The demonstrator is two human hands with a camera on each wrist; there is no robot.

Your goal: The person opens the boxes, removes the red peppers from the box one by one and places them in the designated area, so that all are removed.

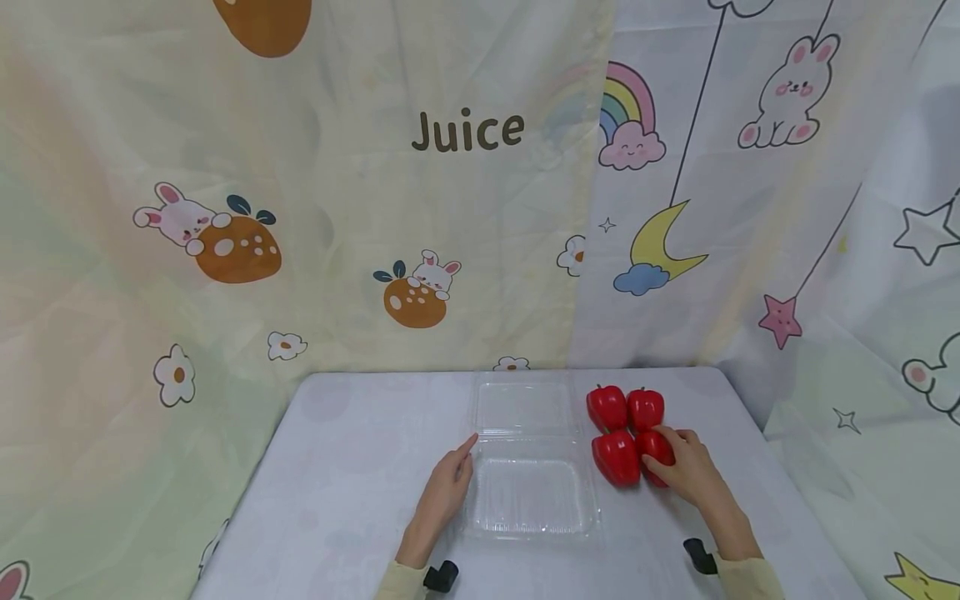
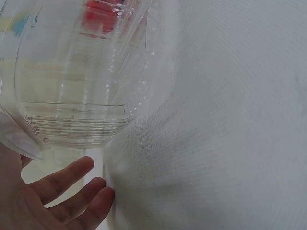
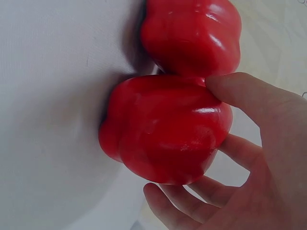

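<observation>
Several glossy red bell peppers lie grouped on the right of the table. My right hand (image 1: pixel 688 468) grips the front-right bell pepper (image 1: pixel 655 450), thumb on one side and fingers round the other. In the right wrist view this pepper (image 3: pixel 163 129) rests close over the cloth, against a neighbouring pepper (image 3: pixel 192 36). A clear plastic clamshell box (image 1: pixel 534 497) lies unfolded mid-table, its lid (image 1: pixel 525 406) towards the back. At the box's left edge, near the hinge, is my left hand (image 1: pixel 447 483), index finger extended. Its other fingers (image 2: pixel 62 179) are relaxed beside the box wall (image 2: pixel 76 129).
A white cloth covers the table (image 1: pixel 337 483). Behind it hangs a printed curtain (image 1: pixel 360 208) that meets the table's back edge. Two more peppers (image 1: pixel 606 408) stand at the back of the group, with another (image 1: pixel 617 458) at front left, near the box's right rim.
</observation>
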